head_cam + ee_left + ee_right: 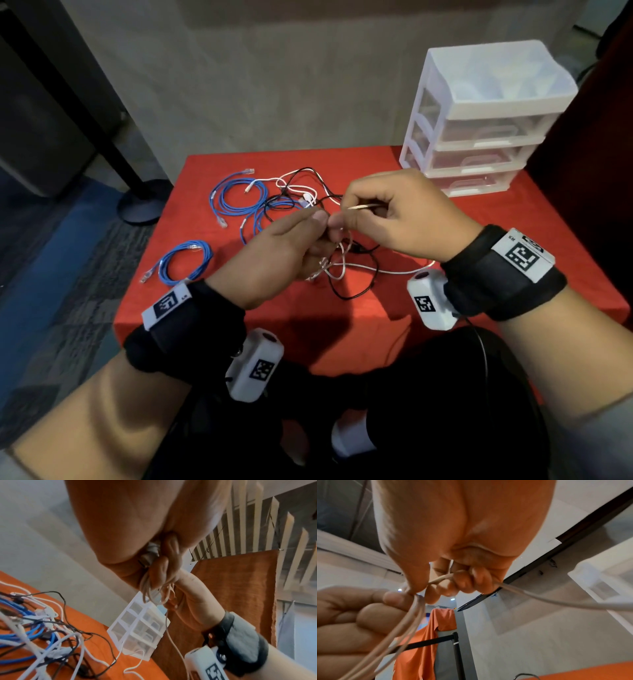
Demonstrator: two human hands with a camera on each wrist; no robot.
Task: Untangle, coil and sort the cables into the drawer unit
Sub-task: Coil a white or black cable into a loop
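Note:
Above the red table point(445, 308) both hands meet over a white cable point(363, 206). My left hand point(308, 233) grips several loops of it, which hang below the palm point(150, 588). My right hand point(356, 209) pinches the cable's free length between thumb and fingers point(440, 580), with the rest trailing off right point(556, 600). Behind the hands lies a tangle of black, white and blue cables point(294, 192). A coiled blue cable point(185, 260) lies at the table's near left. The white drawer unit point(486, 116) stands at the back right, drawers closed.
Another blue cable point(236, 195) lies in loose loops at the far left of the tangle. A black post with a round base point(137, 202) stands on the floor left of the table. The table's near edge is close to my lap.

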